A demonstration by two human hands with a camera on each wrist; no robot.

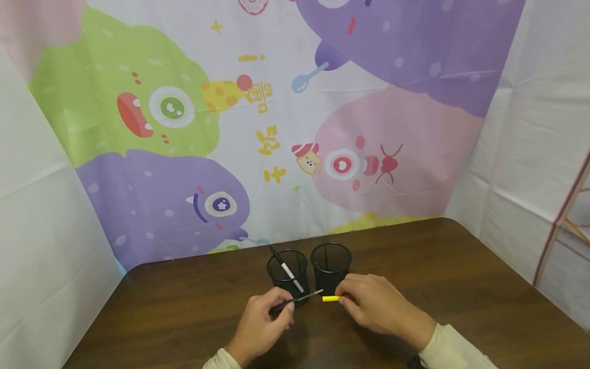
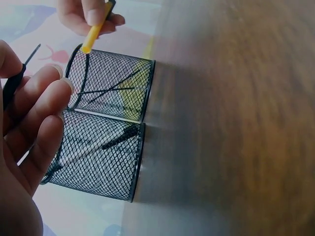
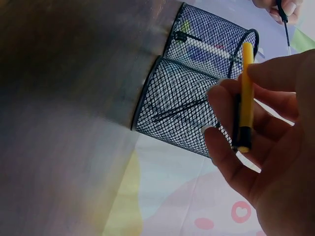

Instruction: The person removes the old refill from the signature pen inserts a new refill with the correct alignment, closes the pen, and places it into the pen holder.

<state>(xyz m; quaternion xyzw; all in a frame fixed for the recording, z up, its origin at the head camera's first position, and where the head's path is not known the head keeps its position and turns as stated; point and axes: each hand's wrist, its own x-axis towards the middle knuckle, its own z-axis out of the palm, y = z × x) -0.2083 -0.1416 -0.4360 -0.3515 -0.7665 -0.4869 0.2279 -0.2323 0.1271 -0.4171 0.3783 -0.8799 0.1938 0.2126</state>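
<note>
My left hand [image 1: 261, 323] pinches a slim black-handled screwdriver [image 1: 310, 295] between thumb and fingers, its thin metal shaft pointing right. Facing it, my right hand [image 1: 384, 308] holds a short yellow tube [image 1: 330, 298] with a black end, which shows in the right wrist view. A small gap separates the shaft's tip from the tube. Just behind the hands stand two black mesh cups, the left cup [image 1: 278, 281] and the right cup [image 1: 328, 282]. A black and white pen [image 1: 286, 268] leans in the left one. Thin dark lines show in the right one; what they are is unclear.
The brown wooden table [image 1: 184, 312] extends on both sides of the hands. A cartoon-printed cloth [image 1: 276, 215] hangs behind its far edge, with pale cloth panels at left and right. Part of a dark object [image 1: 415, 362] shows by the right sleeve.
</note>
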